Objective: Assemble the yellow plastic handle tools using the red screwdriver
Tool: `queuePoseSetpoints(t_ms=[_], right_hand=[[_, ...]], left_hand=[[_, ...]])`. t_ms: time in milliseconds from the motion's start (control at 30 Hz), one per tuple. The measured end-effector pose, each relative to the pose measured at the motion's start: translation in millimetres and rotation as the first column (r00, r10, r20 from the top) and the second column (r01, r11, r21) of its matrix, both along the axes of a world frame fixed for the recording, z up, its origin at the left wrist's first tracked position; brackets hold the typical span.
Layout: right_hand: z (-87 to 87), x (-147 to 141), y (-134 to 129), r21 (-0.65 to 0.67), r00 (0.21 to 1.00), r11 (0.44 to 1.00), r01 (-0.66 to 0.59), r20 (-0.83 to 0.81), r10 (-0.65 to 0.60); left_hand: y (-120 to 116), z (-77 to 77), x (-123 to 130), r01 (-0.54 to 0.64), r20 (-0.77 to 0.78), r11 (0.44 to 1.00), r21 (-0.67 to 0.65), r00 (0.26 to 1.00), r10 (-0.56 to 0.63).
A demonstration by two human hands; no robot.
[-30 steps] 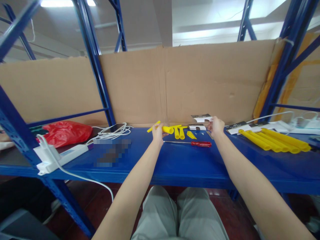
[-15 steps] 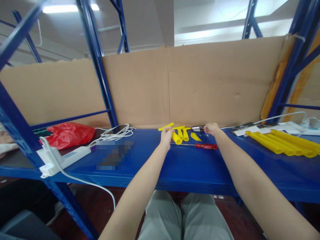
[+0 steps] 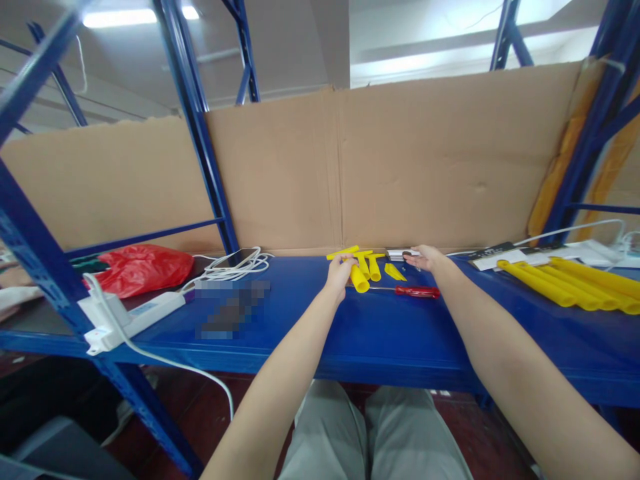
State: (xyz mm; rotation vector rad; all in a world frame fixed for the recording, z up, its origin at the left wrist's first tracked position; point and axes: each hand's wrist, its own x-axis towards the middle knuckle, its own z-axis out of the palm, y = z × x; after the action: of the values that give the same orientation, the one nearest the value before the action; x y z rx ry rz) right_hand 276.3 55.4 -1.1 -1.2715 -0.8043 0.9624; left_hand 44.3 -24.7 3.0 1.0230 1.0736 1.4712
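Left grip (image 3: pixel 340 272) clamped on yellow tube (image 3: pixel 357 276), likely light, stiff; I'd hold it mid-barrel. Right grip (image 3: pixel 423 257) open, by cards (image 3: pixel 396 254).

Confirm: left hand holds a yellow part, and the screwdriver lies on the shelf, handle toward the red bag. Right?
Handle direction is wrong. The head view shows the screwdriver on the shelf with its handle toward the yellow tubes, away from the red bag. The left hand does hold a yellow part.
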Motion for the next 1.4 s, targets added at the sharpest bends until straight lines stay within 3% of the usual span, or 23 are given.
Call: queuePoseSetpoints(t_ms=[500, 600, 667, 733, 800, 867, 933, 1000, 1133, 1233, 1300, 1400], right_hand=[[25.7, -21.5, -13.8, -0.136, 0.998, 0.990, 0.031, -0.057, -0.039], [33.9, -29.1, -21.5, -0.074, 0.999, 0.996, 0.044, 0.025, -0.043], [38.2, -31.9, -31.8, 0.003, 0.980, 0.999, 0.046, 0.192, -0.046], [41.9, -30.2, -46.4, 0.069, 0.900, 0.998, 0.011, 0.435, -0.040], [44.9, -23.9, -63.4, 0.072, 0.723, 0.985, -0.155, 0.688, 0.064], [45.7, -15.8, -79.9, -0.102, 0.437, 0.906, -0.410, 0.850, 0.293], [42.6, -9.6, -93.3, -0.315, 0.174, 0.794, -0.520, 0.871, 0.460], [35.2, -7.2, -102.2, -0.416, 0.045, 0.750, -0.515, 0.860, 0.508], [16.7, -10.2, -108.2, -0.370, 0.051, 0.820, -0.437, 0.900, 0.433], [7.6, -13.2, -105.3, -0.329, 0.057, 0.803, -0.497, 0.911, 0.409], [3.0, -15.2, -101.7, -0.336, 0.015, 0.786, -0.519, 0.916, 0.402], [-3.8, -19.3, -97.0, -0.303, -0.035, 0.810, -0.501, 0.943, 0.331]], left_hand=[[-6.8, 4.2, -3.2, 0.003, 0.024, 1.000, -0.019, 1.000, -0.003], [-10.7, 7.5, -3.4, 0.016, 0.023, 0.999, -0.050, 1.000, -0.015], [-12.3, 9.5, -3.1, 0.024, 0.027, 0.998, -0.060, 0.999, -0.022], [-12.4, 10.7, -3.1, 0.040, 0.035, 0.997, -0.062, 0.999, -0.038], [-11.3, 11.0, -3.8, 0.064, 0.026, 0.996, -0.066, 0.998, -0.062], [-9.6, 10.3, -4.9, 0.088, -0.007, 0.993, -0.072, 0.996, -0.089], [-8.5, 9.1, -5.7, 0.099, -0.045, 0.992, -0.078, 0.994, -0.103], [-8.4, 7.8, -5.8, 0.100, -0.079, 0.991, -0.090, 0.991, -0.107], [-8.2, 5.0, -5.2, 0.082, -0.174, 0.989, -0.121, 0.979, -0.103], [-4.5, 2.9, -7.1, 0.064, -0.239, 0.987, -0.144, 0.966, -0.098], [-0.5, 0.9, -9.9, 0.057, -0.264, 0.987, -0.152, 0.960, -0.097], [5.2, -3.1, -14.6, 0.050, -0.307, 0.984, -0.171, 0.946, -0.102]])
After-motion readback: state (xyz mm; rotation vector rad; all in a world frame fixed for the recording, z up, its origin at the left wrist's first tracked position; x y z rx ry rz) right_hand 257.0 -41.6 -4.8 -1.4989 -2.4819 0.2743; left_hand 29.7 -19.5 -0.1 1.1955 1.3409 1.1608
